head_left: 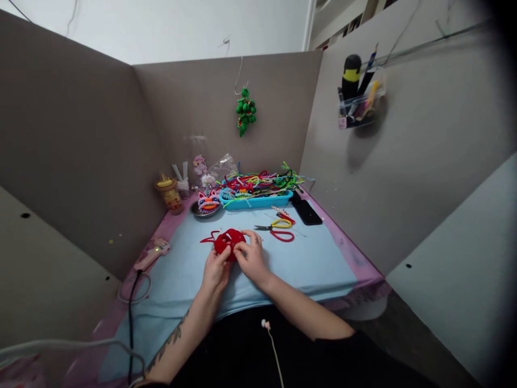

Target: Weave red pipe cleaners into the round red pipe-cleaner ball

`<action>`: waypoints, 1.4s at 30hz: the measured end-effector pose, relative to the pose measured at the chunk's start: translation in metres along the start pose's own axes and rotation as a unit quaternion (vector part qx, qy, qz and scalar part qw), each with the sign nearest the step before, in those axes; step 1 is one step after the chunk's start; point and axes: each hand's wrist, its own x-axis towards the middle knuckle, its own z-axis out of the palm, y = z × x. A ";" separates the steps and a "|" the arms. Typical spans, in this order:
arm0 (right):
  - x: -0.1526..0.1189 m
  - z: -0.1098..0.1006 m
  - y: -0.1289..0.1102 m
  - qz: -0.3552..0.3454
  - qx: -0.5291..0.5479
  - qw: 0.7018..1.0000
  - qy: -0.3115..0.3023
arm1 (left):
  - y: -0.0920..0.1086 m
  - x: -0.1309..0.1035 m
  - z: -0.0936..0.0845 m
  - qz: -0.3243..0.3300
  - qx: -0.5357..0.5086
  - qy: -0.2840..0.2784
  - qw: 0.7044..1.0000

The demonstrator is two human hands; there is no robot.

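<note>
Two hands, one red fuzzy piece (223, 240), pinched between them.
The piece lay above the blue-covered worktop (299, 264), forward of both wrists and nearly round, with no clear long axis; its loose red strand (208, 238) trailed to the person's left. The left hand (216, 269) held its near left side and the right hand (253, 261) its right, neither the nearer, each grip narrow, thumb and fingers on the red. One pair of scissors (271, 228) sat ahead and to the right, blades pointing left. Beyond were one blue tray (258, 202), one metal bowl (205, 215) and one black phone (309, 213).
</note>
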 end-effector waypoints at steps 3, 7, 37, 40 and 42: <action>-0.003 0.000 0.000 -0.023 0.004 1.000 0.009 | 0.001 -0.001 0.003 0.033 0.014 0.014 0.999; -0.004 -0.004 -0.005 -0.008 0.030 0.999 0.036 | 0.002 -0.003 0.005 0.061 0.047 0.026 0.997; 0.032 0.021 0.031 -0.122 -0.190 0.973 -0.045 | 0.008 0.049 -0.017 0.198 0.329 -0.028 0.923; 0.029 0.025 0.035 -0.124 -0.190 0.972 -0.059 | 0.005 0.049 -0.023 0.201 0.337 -0.021 0.919; 0.028 0.027 0.037 -0.124 -0.190 0.972 -0.062 | 0.004 0.049 -0.025 0.204 0.340 -0.020 0.918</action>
